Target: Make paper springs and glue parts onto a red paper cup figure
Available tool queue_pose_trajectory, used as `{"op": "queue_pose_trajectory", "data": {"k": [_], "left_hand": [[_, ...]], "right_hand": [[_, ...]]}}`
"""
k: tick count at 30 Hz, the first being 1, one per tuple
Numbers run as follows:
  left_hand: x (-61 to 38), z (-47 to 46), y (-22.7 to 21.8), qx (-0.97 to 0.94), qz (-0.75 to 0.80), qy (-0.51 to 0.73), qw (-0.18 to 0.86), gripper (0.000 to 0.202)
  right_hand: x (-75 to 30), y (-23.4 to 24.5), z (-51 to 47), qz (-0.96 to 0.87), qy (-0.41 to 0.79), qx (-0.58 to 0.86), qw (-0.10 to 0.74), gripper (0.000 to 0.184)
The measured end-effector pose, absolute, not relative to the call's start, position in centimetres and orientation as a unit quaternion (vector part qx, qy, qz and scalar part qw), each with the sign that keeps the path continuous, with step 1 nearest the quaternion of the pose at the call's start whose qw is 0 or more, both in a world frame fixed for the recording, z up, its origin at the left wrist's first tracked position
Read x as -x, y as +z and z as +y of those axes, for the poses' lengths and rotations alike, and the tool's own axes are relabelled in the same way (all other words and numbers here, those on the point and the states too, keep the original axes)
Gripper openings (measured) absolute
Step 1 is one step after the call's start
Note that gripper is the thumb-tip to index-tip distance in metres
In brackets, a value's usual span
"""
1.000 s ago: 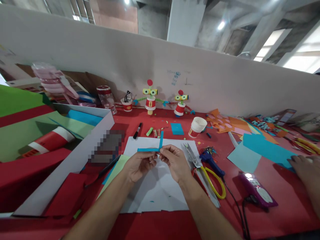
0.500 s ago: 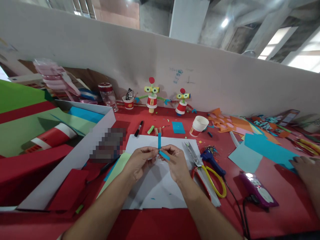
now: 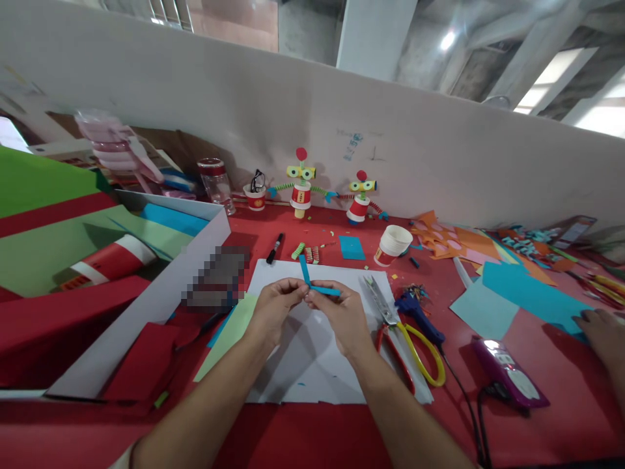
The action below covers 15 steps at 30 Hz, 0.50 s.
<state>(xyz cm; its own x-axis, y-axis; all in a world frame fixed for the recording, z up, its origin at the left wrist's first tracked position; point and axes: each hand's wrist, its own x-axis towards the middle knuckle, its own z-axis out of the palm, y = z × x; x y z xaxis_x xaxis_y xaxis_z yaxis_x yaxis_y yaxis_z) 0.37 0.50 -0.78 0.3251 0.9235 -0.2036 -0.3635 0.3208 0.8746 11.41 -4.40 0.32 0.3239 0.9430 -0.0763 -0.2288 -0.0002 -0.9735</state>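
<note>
Two narrow blue paper strips (image 3: 326, 290) meet at a corner between my fingertips, one pointing up and away, the other to the right. My left hand (image 3: 277, 306) pinches the joint from the left. From the other side, my right hand (image 3: 340, 312) pinches the same corner, with one strip lying across its fingers. Both hands are above white paper sheets (image 3: 312, 371) on the red table. Small folded paper springs (image 3: 311, 255), green and red, lie just beyond the sheets, near a blue paper square (image 3: 351, 247).
Scissors (image 3: 415, 348) and a blue glue gun (image 3: 420, 319) lie to the right, by a purple device (image 3: 510, 371) with a cable. Stacked paper cups (image 3: 392, 245) and two paper-cup figures (image 3: 301, 194) stand behind. A co-worker's hand (image 3: 603, 332) rests on blue paper. An open box (image 3: 195, 241) stands left.
The blue strips have turned counterclockwise in my fingers: the upright one now leans left and the other lies nearly level. Both hands still pinch the corner. The view has shifted slightly.
</note>
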Motion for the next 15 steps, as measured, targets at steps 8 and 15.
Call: {"op": "queue_pose_trajectory", "data": {"k": [8, 15], "left_hand": [[0.0, 0.6, -0.2, -0.342, 0.368, 0.409, 0.762, 0.024], [0.3, 0.4, 0.2, -0.42, 0.379, 0.411, 0.715, 0.022]], "right_hand": [[-11.6, 0.4, -4.1, -0.286, 0.475, 0.537, 0.636, 0.012], [-11.9, 0.3, -4.1, -0.311, 0.483, 0.558, 0.598, 0.016]]}}
